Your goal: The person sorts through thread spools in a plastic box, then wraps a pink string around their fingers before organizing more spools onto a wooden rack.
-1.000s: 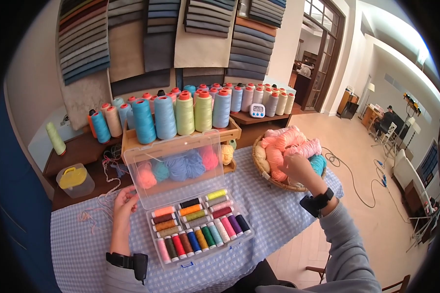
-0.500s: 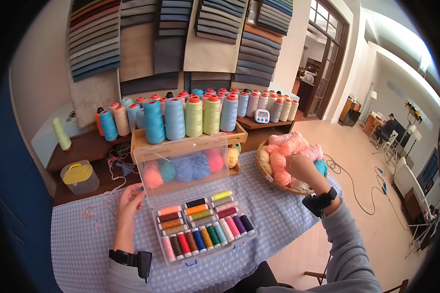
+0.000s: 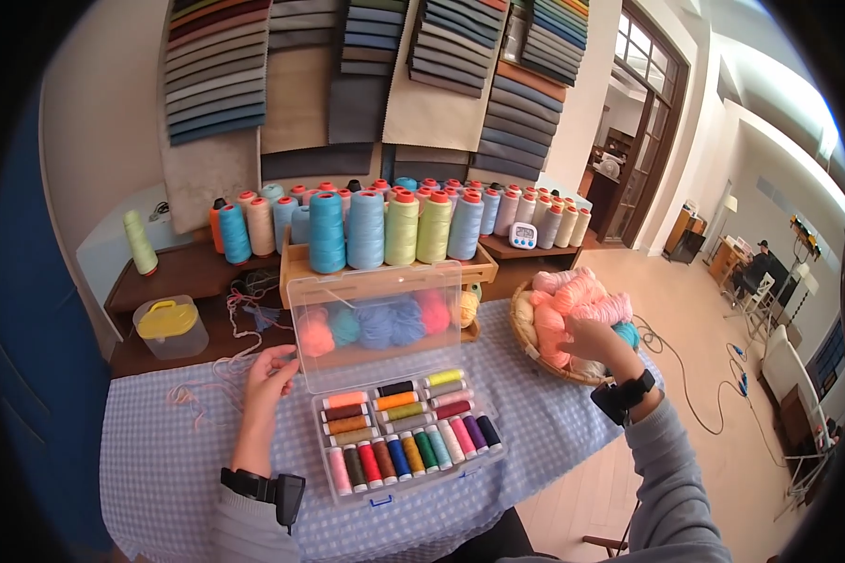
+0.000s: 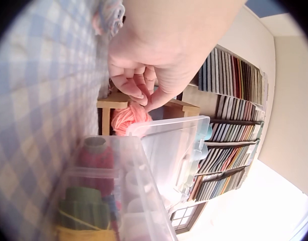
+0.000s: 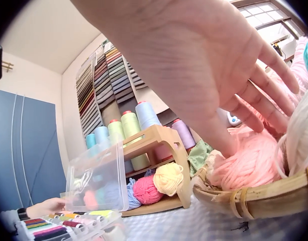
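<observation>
My left hand (image 3: 266, 389) is beside the left edge of a clear plastic box's raised lid (image 3: 377, 324). Its fingers are loosely bent and the thumb lies near the index fingertip; the left wrist view shows nothing between them. Standing open, the box holds rows of coloured thread spools (image 3: 385, 460). On the right, my right hand (image 5: 214, 65) reaches over a wicker basket (image 5: 264, 198), its fingers spread and fairly straight. Their tips lie among the yarn, right by a peach-pink skein (image 5: 249, 158) and a white skein (image 5: 301, 135). The fingertips are partly hidden in the head view.
Large thread cones (image 3: 366, 230) line a wooden rack (image 3: 483, 267) behind the box, with yarn balls (image 5: 148, 190) underneath. A yellow-lidded tub (image 3: 169, 328) and loose yarn strands (image 3: 244, 324) are at left. A white timer (image 3: 523, 235) stands behind the basket. Checked cloth (image 3: 178, 469) covers the table.
The head view has turned a little, so the whole scene sits further right and slightly lower. Both hands stay by the same things, the left at the lid, the right over the basket.
</observation>
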A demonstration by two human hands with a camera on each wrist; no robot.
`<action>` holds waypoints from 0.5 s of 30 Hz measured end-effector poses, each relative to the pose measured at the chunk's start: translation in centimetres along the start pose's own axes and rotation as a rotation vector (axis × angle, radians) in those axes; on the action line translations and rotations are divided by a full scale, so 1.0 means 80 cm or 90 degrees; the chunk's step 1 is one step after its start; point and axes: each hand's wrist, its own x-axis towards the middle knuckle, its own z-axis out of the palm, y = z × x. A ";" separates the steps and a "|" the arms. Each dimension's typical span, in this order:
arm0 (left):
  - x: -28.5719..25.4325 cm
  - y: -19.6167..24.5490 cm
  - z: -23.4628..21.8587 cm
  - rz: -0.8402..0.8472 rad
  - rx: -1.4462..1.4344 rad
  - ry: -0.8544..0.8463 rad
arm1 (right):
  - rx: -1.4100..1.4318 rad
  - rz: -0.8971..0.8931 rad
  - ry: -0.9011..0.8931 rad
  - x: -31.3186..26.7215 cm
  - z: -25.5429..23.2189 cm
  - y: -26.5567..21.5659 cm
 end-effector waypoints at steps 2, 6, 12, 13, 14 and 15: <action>-0.001 0.004 0.000 -0.002 0.006 0.012 | 0.006 0.014 0.006 0.001 0.008 0.001; 0.002 0.010 -0.016 0.047 0.007 0.086 | 0.004 0.036 -0.001 -0.003 0.001 -0.016; 0.010 0.013 -0.070 0.112 -0.158 0.299 | -0.015 -0.031 0.022 0.009 0.022 0.000; 0.012 0.010 -0.079 0.115 -0.174 0.309 | -0.010 0.004 0.001 0.002 0.007 -0.012; 0.013 0.009 -0.086 0.116 -0.172 0.317 | -0.006 0.040 -0.021 -0.001 -0.002 -0.020; 0.012 0.009 -0.093 0.107 -0.185 0.338 | -0.009 0.019 -0.012 0.000 0.001 -0.017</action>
